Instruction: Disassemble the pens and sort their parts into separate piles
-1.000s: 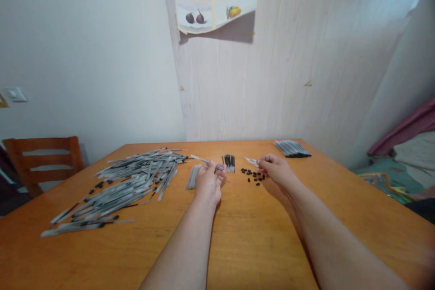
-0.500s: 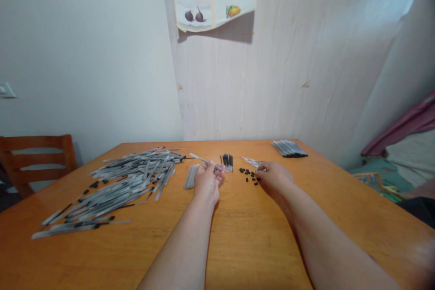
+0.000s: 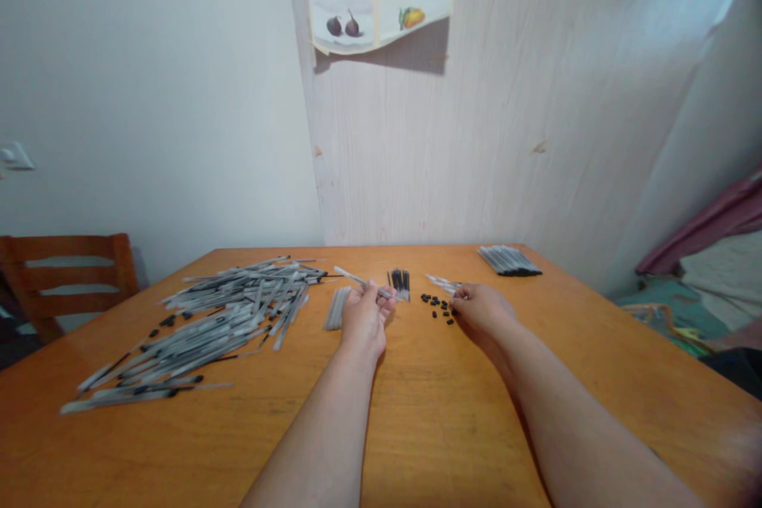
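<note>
My left hand is closed around a slim pen with a pale translucent barrel, its far end pointing up and left. A row of clear pen barrels lies just left of that hand. Between my hands is a small group of thin dark refills with pale ends. My right hand rests low over the table, thumb and fingers pinched together; what is between them is too small to make out. Beside its fingertips lie several small black plugs and a few whitish slender pieces.
A large loose heap of pens and pen parts covers the left of the wooden table. At the back right lies a neat row of pens with black ends. A wooden chair stands left; a wall rises behind.
The view has shifted slightly. My left hand still holds the pen in the same place, and my right fingers have barely moved beside the black plugs.
</note>
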A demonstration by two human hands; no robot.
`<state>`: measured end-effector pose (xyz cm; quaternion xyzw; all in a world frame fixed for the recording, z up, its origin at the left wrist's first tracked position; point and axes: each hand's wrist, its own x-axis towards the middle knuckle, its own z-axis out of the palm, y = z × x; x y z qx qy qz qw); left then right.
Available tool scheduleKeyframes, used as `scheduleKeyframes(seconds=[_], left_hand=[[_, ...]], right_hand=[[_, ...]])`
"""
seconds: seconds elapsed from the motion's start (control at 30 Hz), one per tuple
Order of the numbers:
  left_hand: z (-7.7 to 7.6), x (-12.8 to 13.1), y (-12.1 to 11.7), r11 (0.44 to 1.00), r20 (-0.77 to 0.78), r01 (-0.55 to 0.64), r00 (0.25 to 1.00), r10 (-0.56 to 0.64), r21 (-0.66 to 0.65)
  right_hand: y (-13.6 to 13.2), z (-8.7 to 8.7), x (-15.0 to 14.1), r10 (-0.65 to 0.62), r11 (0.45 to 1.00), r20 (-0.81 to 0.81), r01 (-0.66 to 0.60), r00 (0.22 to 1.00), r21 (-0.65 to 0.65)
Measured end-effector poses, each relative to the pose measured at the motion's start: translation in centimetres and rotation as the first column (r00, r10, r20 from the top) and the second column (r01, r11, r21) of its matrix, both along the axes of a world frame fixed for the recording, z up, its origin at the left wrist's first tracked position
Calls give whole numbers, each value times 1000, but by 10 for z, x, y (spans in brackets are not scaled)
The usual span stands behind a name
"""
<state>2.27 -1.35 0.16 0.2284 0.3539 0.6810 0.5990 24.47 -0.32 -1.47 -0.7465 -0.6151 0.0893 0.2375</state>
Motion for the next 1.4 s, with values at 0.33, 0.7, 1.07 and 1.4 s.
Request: scheduleKeyframes(seconds=[0.33,0.7,1.07,1.4], left_hand=[[-2,2,1,1000,-50,10,999,-10,11],[-6,7,1,998,-138,15,990,-7,57],[-1,-11,10,997,-47,-80,996,81,15],[1,-40,24,964,48,-264,963,266,-39]], right_hand=[[-2,0,-15,89,971,-168,-48,982,232],[-33,1,-90,469,878,-525,-309,711,366],[-26,6,-66,511,851,-393,-385,764,358],[-28,17,-32,499,866,-397,-455,770,207]])
